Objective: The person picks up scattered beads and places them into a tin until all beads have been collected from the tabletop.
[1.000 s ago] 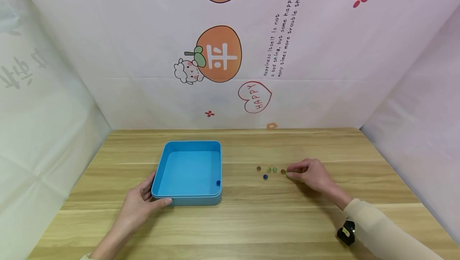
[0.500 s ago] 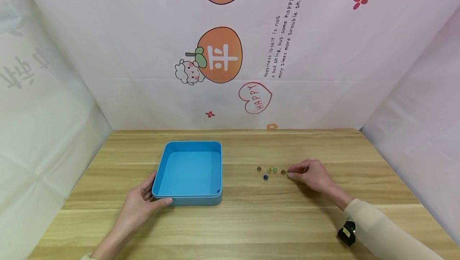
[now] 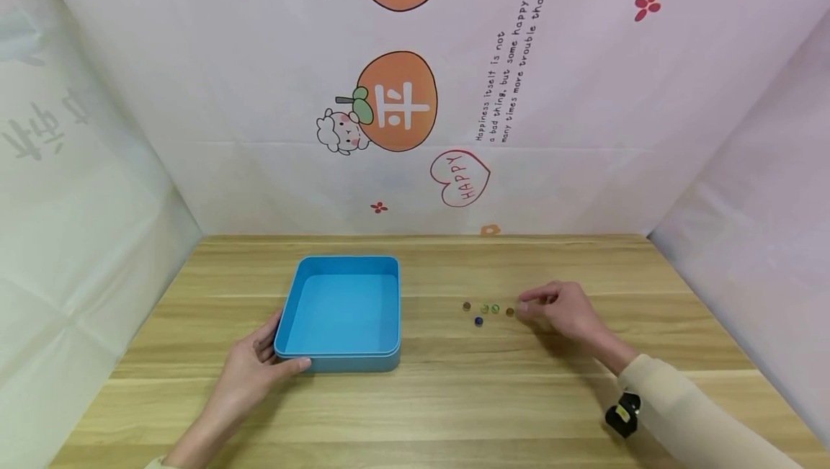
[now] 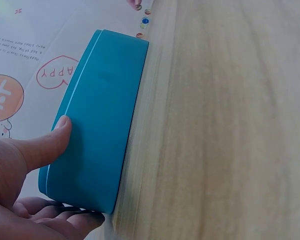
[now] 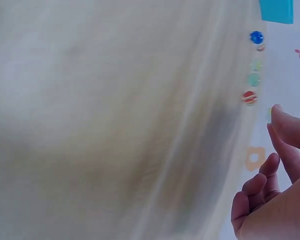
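A blue square open box (image 3: 353, 363) stands on the wooden table at left of centre. My left hand (image 3: 243, 372) grips its near left corner, with the thumb (image 4: 50, 144) on the front wall and the other fingers along the left side. To the right, my right hand (image 3: 564, 313) pinches a small yellow-green marble (image 5: 270, 114) between thumb and index finger, just beside the loose marbles. Those are a blue marble (image 3: 478, 321), a brown-red marble (image 3: 509, 312), a green marble (image 3: 496, 308), a yellowish one (image 3: 485, 308) and a dark brown one (image 3: 467, 306).
A white printed cloth wall (image 3: 570, 188) rises from the table's back edge, with plain cloth sides left and right. A black device (image 3: 624, 415) is strapped at the right sleeve. Bare wooden table top (image 3: 447, 404) lies in front of the box.
My right hand has picked up the yellow-green marble and lifted slightly. A blue marble inside the box has rolled toward the near wall and out of sight. The left hand stays put.
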`<move>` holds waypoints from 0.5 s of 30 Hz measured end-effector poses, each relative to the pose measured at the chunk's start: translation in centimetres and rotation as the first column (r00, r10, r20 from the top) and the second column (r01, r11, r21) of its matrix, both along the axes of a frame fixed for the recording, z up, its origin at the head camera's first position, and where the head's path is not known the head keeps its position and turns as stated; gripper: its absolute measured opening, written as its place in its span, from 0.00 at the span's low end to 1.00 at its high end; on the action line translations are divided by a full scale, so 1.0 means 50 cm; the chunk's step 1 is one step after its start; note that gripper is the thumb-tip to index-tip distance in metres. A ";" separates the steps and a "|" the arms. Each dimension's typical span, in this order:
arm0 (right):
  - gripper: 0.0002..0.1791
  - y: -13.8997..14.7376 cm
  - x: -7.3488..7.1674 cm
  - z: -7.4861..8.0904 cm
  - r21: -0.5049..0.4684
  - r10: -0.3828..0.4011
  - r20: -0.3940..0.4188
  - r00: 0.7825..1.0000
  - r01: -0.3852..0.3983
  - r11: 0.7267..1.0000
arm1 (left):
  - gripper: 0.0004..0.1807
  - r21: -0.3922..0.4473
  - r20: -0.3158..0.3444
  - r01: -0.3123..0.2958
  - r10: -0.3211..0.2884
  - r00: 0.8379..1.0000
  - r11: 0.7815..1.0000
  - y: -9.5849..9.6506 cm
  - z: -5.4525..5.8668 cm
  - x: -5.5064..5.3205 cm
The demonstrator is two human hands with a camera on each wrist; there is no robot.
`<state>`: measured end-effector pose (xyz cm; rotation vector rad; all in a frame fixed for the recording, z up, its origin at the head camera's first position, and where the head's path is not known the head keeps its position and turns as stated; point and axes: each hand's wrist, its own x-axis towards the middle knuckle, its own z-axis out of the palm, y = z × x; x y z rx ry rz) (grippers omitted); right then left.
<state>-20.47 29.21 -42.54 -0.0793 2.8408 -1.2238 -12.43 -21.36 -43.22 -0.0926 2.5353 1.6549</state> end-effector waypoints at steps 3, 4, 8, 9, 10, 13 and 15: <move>0.14 -0.011 -0.005 0.012 -0.019 -0.001 0.008 1.000 0.001 1.000 | 0.60 0.004 0.001 0.003 -0.003 1.000 1.000 0.000 0.000 0.001; 0.15 -0.014 -0.007 0.017 -0.022 0.001 0.009 1.000 -0.001 1.000 | 0.60 0.006 0.001 0.004 -0.004 1.000 1.000 0.000 0.000 0.001; 0.17 -0.031 -0.015 0.035 -0.040 0.007 0.014 1.000 -0.007 0.999 | 0.60 0.008 -0.003 0.007 -0.007 1.000 1.000 0.000 0.001 0.001; 0.17 -0.035 -0.017 0.040 -0.047 0.011 0.014 1.000 -0.010 0.999 | 0.60 0.008 -0.004 0.007 -0.007 1.000 1.000 0.000 0.001 0.001; 0.17 -0.040 -0.020 0.045 -0.053 0.015 0.013 1.000 -0.014 0.998 | 0.60 0.007 -0.005 0.007 -0.007 1.000 1.000 0.000 0.001 0.001; 0.17 -0.057 -0.027 0.058 -0.072 0.022 0.016 1.000 -0.020 0.997 | 0.60 0.007 -0.004 0.007 -0.007 1.000 1.000 0.000 0.001 0.001; 0.17 -0.069 -0.032 0.065 -0.079 0.022 0.021 1.000 -0.020 0.997 | 0.60 0.006 -0.001 0.006 -0.006 1.000 1.000 0.001 0.002 0.001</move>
